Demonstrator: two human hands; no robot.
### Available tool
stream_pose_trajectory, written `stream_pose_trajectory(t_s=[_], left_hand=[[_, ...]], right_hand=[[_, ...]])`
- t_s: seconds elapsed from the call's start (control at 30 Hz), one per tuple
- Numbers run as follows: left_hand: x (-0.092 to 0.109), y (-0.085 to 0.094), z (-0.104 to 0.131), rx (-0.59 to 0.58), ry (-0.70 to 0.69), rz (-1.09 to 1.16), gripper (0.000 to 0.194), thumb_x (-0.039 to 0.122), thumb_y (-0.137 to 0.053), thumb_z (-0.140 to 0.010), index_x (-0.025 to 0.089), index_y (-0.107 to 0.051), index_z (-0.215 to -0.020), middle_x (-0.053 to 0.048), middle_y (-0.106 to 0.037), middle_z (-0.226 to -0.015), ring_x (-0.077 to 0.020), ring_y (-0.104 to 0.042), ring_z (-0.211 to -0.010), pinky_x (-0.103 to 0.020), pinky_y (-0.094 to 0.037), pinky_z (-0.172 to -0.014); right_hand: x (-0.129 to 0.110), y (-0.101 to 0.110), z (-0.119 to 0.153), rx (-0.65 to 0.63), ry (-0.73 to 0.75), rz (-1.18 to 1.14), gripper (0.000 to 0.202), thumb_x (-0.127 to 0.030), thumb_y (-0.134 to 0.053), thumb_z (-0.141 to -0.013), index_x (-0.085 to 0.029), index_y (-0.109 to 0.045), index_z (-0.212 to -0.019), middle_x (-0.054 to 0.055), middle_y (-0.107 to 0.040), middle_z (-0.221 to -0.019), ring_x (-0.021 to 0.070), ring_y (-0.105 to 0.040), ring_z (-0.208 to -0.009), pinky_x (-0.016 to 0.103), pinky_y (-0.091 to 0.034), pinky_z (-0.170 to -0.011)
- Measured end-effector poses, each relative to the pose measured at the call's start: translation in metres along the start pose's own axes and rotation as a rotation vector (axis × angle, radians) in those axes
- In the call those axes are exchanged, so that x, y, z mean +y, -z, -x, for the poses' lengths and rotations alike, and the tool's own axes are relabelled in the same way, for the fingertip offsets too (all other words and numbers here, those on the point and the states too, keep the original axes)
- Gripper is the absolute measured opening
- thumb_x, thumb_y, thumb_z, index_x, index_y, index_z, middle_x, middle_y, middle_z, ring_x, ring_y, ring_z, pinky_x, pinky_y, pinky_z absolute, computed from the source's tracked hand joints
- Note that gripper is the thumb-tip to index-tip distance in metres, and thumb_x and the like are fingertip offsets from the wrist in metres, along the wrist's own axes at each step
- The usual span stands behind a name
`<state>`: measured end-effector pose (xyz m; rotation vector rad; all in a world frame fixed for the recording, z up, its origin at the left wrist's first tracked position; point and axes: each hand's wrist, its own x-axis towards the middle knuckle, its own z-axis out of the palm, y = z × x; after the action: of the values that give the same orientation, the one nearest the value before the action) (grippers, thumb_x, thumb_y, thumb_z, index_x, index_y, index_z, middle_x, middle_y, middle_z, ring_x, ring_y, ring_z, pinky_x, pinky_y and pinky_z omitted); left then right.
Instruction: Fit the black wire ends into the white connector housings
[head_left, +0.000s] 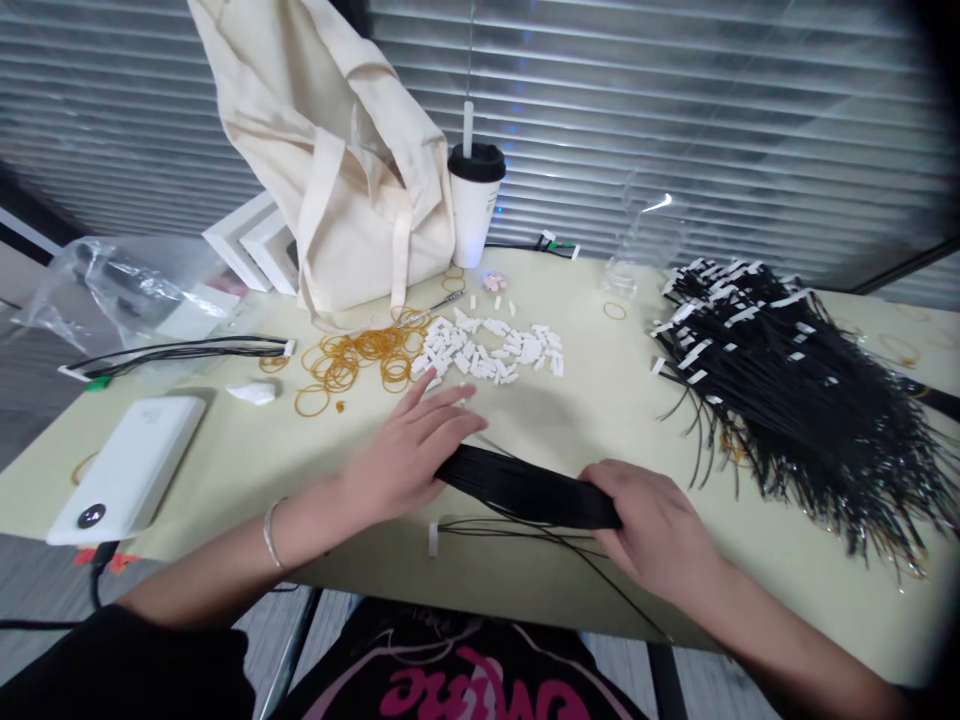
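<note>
A thick bundle of black wires (525,485) stretches between my two hands above the front of the table. My right hand (656,515) is wrapped round its right end. My left hand (409,455) is at the left end, fingers stretched out and spread, with the wire ends against or under its palm; the exact contact is hidden. Below the bundle, a few thin black wires with a white connector (433,540) lie near the table's front edge. Just beyond my left fingers is a scatter of small white connector housings (487,350), beside a heap of yellow rubber bands (360,358).
A large pile of black wire harnesses (795,400) covers the table's right. At the left lie a white power bank (131,470) and a short harness (187,350). A canvas bag (360,220), a lidded cup (474,215) and a clear plastic cup (637,250) stand at the back.
</note>
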<state>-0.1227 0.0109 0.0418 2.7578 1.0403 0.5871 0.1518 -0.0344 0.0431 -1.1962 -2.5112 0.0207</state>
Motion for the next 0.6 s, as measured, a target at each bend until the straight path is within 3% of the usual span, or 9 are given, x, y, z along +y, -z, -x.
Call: stream_pose_trajectory(t_s=[0.07,0.13,0.23,0.3,0.4,0.5,0.6], left_hand=[[-0.002,0.008,-0.004,-0.106,0.115,0.002,0.021,0.011,-0.041,-0.080,0.018,-0.052,-0.097,-0.006,-0.064,-0.094,-0.0194,-0.057,-0.106,-0.046,-0.031,-0.109],[-0.005,0.010,-0.007,-0.288,0.313,-0.004,0.014,0.018,-0.045,-0.078,0.018,-0.053,-0.089,-0.006,-0.064,-0.086,-0.0202,-0.062,-0.086,-0.041,-0.048,-0.088],[-0.014,0.002,-0.012,-0.503,0.443,0.021,0.016,0.020,-0.051,-0.071,0.018,-0.054,-0.086,-0.006,-0.064,-0.080,-0.0224,-0.062,-0.073,-0.033,-0.049,-0.062],[-0.022,-0.009,-0.016,-0.546,0.431,0.034,0.013,0.019,-0.053,-0.068,0.017,-0.056,-0.081,-0.005,-0.063,-0.074,-0.0214,-0.061,-0.068,-0.029,-0.046,-0.057],[-0.033,-0.022,-0.020,-0.521,0.427,0.030,0.019,0.023,-0.052,-0.073,0.016,-0.058,-0.089,-0.008,-0.064,-0.082,-0.0215,-0.061,-0.076,-0.029,-0.046,-0.063],[-0.038,-0.027,-0.018,-0.463,0.415,0.027,0.025,0.025,-0.050,-0.077,0.015,-0.058,-0.099,-0.010,-0.062,-0.090,-0.0236,-0.059,-0.089,-0.033,-0.047,-0.076],[-0.038,-0.029,-0.014,-0.425,0.401,0.029,0.024,0.025,-0.053,-0.076,0.013,-0.060,-0.096,-0.012,-0.059,-0.098,-0.0267,-0.054,-0.100,-0.039,-0.044,-0.089]], right_hand=[[0.000,0.005,-0.001,-0.028,-0.041,0.005,0.022,-0.017,-0.036,-0.083,-0.015,-0.054,-0.096,0.008,-0.066,-0.081,0.0167,-0.062,-0.072,0.027,-0.045,-0.065],[0.001,0.004,-0.005,-0.209,-0.222,-0.072,0.026,-0.023,-0.036,-0.085,-0.015,-0.051,-0.104,0.008,-0.065,-0.085,0.0171,-0.061,-0.074,0.028,-0.044,-0.065],[0.008,-0.008,-0.018,-0.579,-0.430,-0.245,0.025,-0.031,-0.035,-0.087,-0.017,-0.050,-0.100,0.005,-0.063,-0.081,0.0136,-0.058,-0.069,0.024,-0.041,-0.061],[0.016,-0.021,-0.029,-0.691,-0.459,-0.279,0.021,-0.032,-0.037,-0.086,-0.017,-0.051,-0.087,0.004,-0.061,-0.078,0.0120,-0.056,-0.067,0.023,-0.039,-0.059],[0.024,-0.036,-0.041,-0.700,-0.493,-0.196,0.018,-0.028,-0.041,-0.082,-0.014,-0.053,-0.081,0.007,-0.060,-0.077,0.0143,-0.056,-0.068,0.025,-0.039,-0.060],[0.024,-0.041,-0.046,-0.659,-0.493,-0.074,0.022,-0.027,-0.044,-0.079,-0.011,-0.058,-0.085,0.013,-0.058,-0.094,0.0223,-0.054,-0.090,0.033,-0.042,-0.078],[0.020,-0.043,-0.049,-0.609,-0.489,0.041,0.025,-0.027,-0.049,-0.077,-0.008,-0.061,-0.088,0.017,-0.051,-0.107,0.0305,-0.046,-0.106,0.043,-0.037,-0.093]])
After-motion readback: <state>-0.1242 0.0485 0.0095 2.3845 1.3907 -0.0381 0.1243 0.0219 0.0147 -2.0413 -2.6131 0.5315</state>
